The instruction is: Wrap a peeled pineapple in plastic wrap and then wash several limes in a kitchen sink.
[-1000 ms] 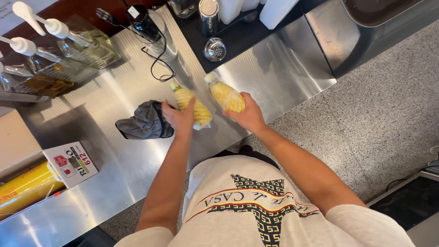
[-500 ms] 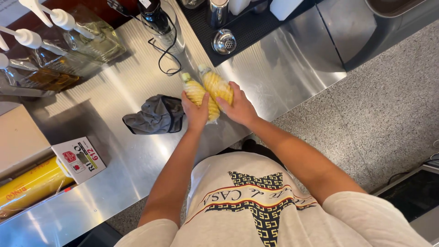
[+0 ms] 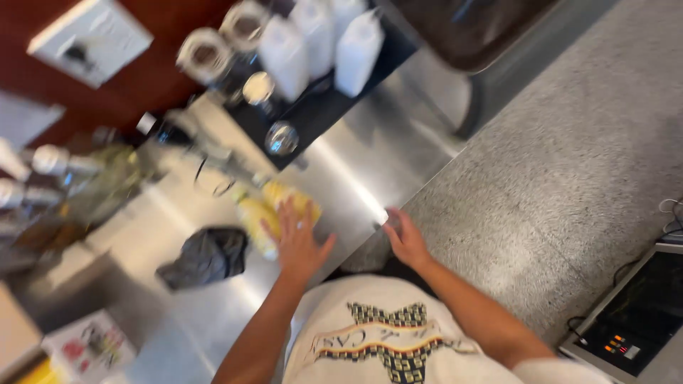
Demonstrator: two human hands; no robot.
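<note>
While the left hand (image 3: pixel 297 242) lies spread, seemingly on two yellow plastic-wrapped corn cobs (image 3: pixel 274 211) on the steel counter (image 3: pixel 370 160), the loosely open right hand (image 3: pixel 405 238), at three o'clock, grips nothing; unsteadied, they could roll.

Two yellow corn cobs in clear plastic wrap (image 3: pixel 274 212) lie side by side on the steel counter, left of frame centre — blurred, partly covered by the left hand (image 3: pixel 299 242).

Steel counter (image 3: pixel 370 160), two wrapped yellow corn cobs (image 3: pixel 274 210), dark crumpled cloth (image 3: pixel 206 256), small printed box (image 3: pixel 89 345)
</note>
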